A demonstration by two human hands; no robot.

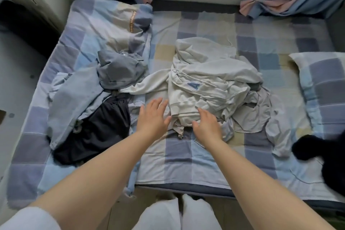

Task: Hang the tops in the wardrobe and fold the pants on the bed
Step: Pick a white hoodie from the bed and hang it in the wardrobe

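Both hands are reaching for the cream top (205, 84), which sits crumpled mid-bed (186, 153), nothing sorted yet by the look of it. The left hand (154, 117) has fingers straight and slightly spread, holding nothing. The right hand (206, 125) rests on the top's near hem, fingers loosely curved, not pinching yet. I'd find the shoulders first and lift from there, since a grey garment (252, 114) is tangled underneath. Dark shorts (97, 132) lie off left.
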